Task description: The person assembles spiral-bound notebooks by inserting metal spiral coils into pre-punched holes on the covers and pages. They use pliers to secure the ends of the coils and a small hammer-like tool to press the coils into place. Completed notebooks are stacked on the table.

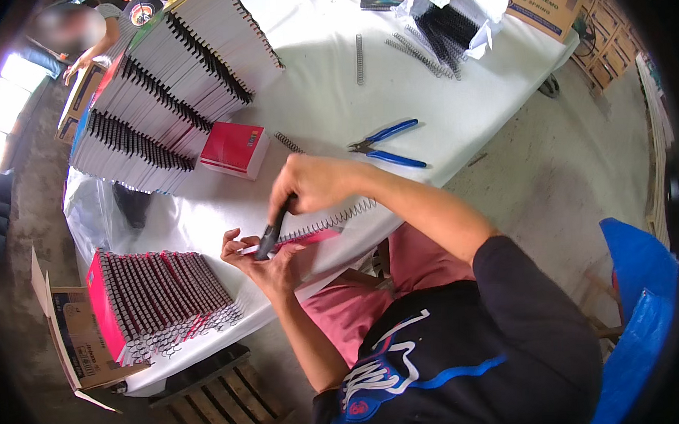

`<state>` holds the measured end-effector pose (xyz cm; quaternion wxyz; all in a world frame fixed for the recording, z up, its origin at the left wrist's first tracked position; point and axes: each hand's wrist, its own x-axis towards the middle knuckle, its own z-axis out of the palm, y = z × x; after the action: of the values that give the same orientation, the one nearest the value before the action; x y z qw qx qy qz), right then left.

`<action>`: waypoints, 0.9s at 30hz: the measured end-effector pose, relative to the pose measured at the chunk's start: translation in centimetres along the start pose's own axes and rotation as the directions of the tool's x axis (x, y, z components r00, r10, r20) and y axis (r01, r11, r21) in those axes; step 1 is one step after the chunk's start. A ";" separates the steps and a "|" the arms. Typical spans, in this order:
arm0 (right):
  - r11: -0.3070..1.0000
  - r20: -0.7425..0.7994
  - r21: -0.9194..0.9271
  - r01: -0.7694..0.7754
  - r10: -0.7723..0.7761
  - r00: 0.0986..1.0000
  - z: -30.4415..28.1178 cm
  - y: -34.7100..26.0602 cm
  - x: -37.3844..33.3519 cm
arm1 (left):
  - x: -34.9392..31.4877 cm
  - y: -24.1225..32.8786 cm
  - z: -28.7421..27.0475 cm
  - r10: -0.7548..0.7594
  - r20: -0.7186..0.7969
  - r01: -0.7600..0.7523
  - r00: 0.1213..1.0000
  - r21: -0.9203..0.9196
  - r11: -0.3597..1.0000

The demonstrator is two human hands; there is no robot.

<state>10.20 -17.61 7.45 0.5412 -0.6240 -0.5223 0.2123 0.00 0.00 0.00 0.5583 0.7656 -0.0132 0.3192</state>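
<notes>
My left hand (270,264) grips a thin pink-red notepad (322,236) near the table's front edge. A dark metal spiral wire (347,213) runs along the pad's edge, its far end sticking out past it to the right. My right hand (308,184) is closed around a black rod-like tool (269,239), whose lower end meets the pad's edge by my left fingers. The tool's exact kind is hidden by my grip. Beyond my right hand lie blue-handled cutting pliers (393,144), jaws to the left. A short loose spiral wire (289,143) lies near a stack of red-covered pads (234,148).
Tall rows of spiral pads (152,91) fill the far left. Red wire-bound pads (161,295) are stacked at the near left beside an open carton (76,337). Loose spiral wires (423,53), a wire-filled bag (490,8) and a box (546,2) are at the back. Another person's arm (98,52) shows far left.
</notes>
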 end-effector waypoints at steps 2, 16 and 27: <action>0.918 -0.038 0.387 0.085 -0.077 0.996 0.2 0.9 0.9 | 0.5 0.3 -0.1 -0.065 -0.023 0.062 0.998 -0.107 0.992; 0.994 -0.197 -0.106 0.032 -0.053 0.979 2.9 -0.2 1.8 | -0.5 0.3 -0.3 -0.069 0.047 0.073 0.997 -0.099 0.992; 0.426 -0.753 -0.608 -0.670 -0.041 0.657 -7.3 2.7 -5.3 | -0.8 1.0 -1.3 -0.184 -0.105 0.107 0.977 -0.505 0.856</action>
<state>15.50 -25.19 5.77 0.2490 -0.9282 -0.1812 -0.2090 -1.60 0.50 0.70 0.7583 0.5688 0.0052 0.3185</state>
